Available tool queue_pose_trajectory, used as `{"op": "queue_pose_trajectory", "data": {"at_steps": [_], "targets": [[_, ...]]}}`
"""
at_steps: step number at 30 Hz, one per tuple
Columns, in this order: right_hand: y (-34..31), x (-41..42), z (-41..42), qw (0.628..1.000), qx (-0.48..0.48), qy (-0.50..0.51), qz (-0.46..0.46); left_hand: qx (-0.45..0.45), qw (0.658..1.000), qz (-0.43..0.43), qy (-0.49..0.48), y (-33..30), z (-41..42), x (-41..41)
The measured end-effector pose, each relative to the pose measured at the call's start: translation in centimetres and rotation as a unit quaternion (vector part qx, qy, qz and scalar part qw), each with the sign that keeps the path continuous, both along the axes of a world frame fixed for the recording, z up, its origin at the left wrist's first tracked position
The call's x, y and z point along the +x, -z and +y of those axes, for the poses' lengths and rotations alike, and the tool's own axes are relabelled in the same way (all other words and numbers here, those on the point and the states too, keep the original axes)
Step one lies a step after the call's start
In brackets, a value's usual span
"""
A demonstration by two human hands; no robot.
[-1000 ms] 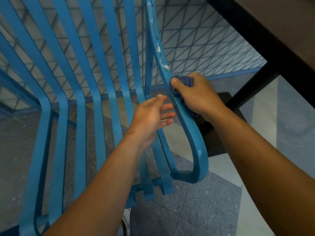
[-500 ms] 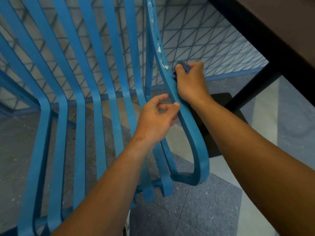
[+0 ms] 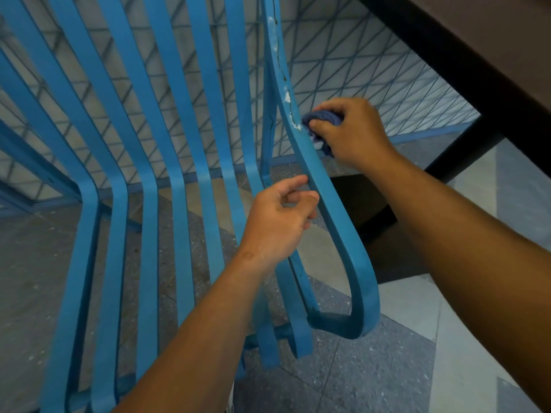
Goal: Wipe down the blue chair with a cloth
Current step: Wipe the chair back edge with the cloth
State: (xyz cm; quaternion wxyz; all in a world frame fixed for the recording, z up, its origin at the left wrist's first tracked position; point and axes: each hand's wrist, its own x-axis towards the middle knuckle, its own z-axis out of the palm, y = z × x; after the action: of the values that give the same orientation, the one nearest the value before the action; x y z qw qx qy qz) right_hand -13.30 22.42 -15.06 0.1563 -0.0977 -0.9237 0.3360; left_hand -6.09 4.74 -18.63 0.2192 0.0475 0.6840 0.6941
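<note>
The blue slatted chair (image 3: 176, 186) was seen filling the left and middle of the view, its outermost curved arm strip (image 3: 334, 216) looping down at the chair's right edge. White flaked patches were visible on that strip's upper stretch. A bunched dark blue cloth (image 3: 320, 120) was pressed against the strip just below the patches, gripped by the right hand (image 3: 354, 132) with fingers curled around it. The left hand (image 3: 280, 222) was held loosely curled and empty just beside the strip's inner edge, lower down; contact could not be told. A dark table (image 3: 477, 55) stood at the upper right.
</note>
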Motion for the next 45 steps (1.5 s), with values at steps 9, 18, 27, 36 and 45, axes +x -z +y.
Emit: {"op": "queue_pose_trajectory", "data": {"at_steps": [9,18,27,36,45], "targets": [[0.4,1.7,-0.5,0.991,0.052,-0.121,-0.002,0.073,0.993,-0.095,-0.014,0.2,0.8,0.3],[0.8,3.6,0.5,0.997,0.031,-0.031,0.062,0.174,0.959,-0.221,-0.020,0.1,0.8,0.1],[1.1,0.5,-0.5,0.998,0.041,-0.008,0.052,0.195,0.944,-0.264,-0.010,0.3,0.4,-0.1],[1.6,1.2,-1.6,0.993,0.075,-0.079,0.052,0.175,0.958,-0.226,-0.008,0.1,0.4,-0.1],[-0.3,-0.7,-0.3,0.993,0.067,-0.052,0.079,0.076,0.994,-0.063,0.036,-0.5,-0.7,-0.6]]}}
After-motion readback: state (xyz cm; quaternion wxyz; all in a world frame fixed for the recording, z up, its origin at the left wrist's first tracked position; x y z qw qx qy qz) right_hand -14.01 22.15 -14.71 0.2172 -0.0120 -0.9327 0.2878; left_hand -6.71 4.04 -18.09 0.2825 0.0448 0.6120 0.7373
